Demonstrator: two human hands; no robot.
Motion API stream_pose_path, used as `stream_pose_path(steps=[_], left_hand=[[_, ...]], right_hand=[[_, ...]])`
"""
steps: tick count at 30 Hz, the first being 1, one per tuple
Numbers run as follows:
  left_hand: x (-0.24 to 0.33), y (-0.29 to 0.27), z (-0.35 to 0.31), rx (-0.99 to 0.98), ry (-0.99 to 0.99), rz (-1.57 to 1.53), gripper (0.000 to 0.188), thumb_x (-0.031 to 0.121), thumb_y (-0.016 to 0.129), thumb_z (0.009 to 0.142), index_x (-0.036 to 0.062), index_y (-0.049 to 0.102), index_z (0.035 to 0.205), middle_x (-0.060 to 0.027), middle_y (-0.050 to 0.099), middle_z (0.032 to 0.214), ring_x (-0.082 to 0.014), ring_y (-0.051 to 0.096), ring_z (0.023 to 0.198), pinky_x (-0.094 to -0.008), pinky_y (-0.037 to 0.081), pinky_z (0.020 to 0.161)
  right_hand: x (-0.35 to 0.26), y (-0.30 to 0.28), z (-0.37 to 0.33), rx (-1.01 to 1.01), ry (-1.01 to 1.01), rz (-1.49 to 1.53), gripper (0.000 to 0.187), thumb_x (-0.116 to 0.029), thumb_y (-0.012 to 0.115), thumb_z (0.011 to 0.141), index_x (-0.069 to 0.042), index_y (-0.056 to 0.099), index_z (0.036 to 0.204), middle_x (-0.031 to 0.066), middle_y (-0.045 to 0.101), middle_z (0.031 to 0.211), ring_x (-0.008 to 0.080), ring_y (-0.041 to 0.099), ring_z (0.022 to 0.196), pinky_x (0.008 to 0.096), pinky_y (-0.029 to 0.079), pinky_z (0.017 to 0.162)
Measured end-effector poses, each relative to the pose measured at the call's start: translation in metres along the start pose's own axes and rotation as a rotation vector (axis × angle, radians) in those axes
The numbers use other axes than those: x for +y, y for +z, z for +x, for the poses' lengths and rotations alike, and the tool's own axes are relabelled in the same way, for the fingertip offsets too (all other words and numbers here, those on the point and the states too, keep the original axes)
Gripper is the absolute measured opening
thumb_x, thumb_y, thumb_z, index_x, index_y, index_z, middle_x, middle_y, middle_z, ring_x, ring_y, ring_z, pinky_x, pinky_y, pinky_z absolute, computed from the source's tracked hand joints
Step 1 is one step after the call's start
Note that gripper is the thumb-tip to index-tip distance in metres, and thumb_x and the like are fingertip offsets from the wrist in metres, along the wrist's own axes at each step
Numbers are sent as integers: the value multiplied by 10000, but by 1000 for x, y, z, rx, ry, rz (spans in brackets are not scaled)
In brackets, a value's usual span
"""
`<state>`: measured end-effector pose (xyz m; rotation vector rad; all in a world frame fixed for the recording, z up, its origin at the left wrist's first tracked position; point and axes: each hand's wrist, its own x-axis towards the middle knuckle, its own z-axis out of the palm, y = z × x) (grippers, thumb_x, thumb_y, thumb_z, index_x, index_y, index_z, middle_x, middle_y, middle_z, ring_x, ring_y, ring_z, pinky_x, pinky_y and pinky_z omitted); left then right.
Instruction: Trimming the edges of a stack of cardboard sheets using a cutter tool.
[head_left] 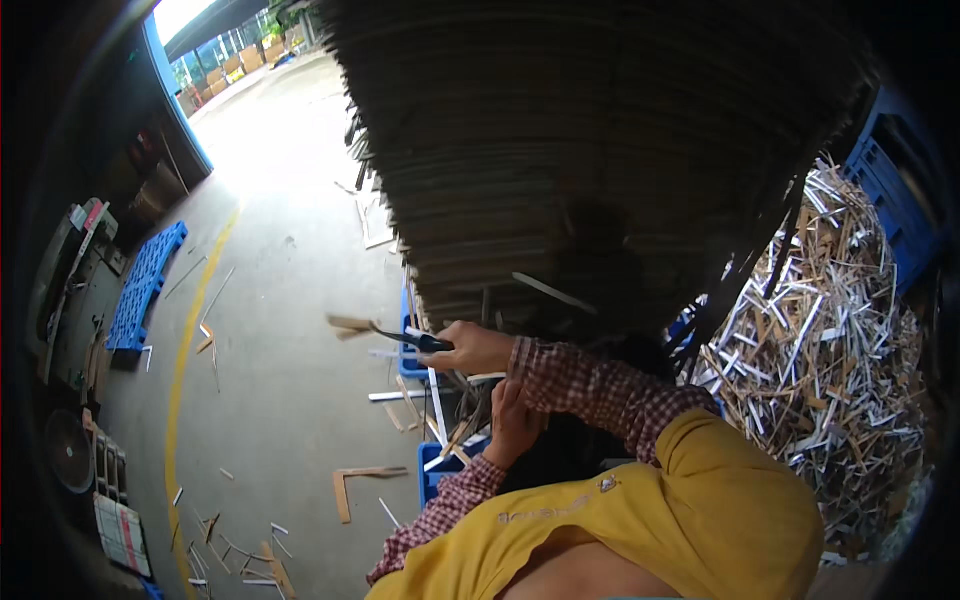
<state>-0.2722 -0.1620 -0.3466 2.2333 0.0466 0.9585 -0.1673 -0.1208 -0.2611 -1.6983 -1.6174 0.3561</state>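
Observation:
My right hand [474,349] reaches across to the left, closed around a tool with a dark blue handle [428,343] and a thin, dark, curved end. At that end is a blurred tan piece of cardboard [350,325]; whether it is attached or loose cannot be told. Below my right forearm, my left hand [513,425] has its fingers curled in, and what they hold, if anything, is hidden. Both hands are at the near edge of a tall, dark stack of cardboard sheets [480,190]. A pale strip [555,293] shows against the stack's shadowed side.
Blue pallet parts [430,488] show beneath the stack. Cardboard and white strips [370,475] litter the grey floor [290,300], which has a yellow line [185,350]. A large scrap heap [820,360] lies right, beside a blue crate [890,200]. Another blue pallet [146,285] leans at left.

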Motion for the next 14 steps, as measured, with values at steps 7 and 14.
stream_pose_path(steps=[7, 14], left_hand=[[13, 2, 10, -83, 52, -83, 226, 79, 560, 730, 67, 567, 956, -94, 518, 933, -292, 470, 908, -385, 360, 769], [14, 7, 11, -81, 75, -80, 230, 81, 561, 732, 72, 569, 962, -86, 522, 926, -282, 473, 905, -386, 359, 761]], right_hand=[[29, -143, 48, 92, 357, 171, 492, -516, 481, 800, -57, 649, 856, 107, 614, 895, 220, 557, 854, 341, 394, 805], [-1, -150, 76, 250, 569, 489, 439, -480, 544, 779, -87, 637, 950, 114, 572, 1074, 214, 538, 958, 304, 337, 904]])
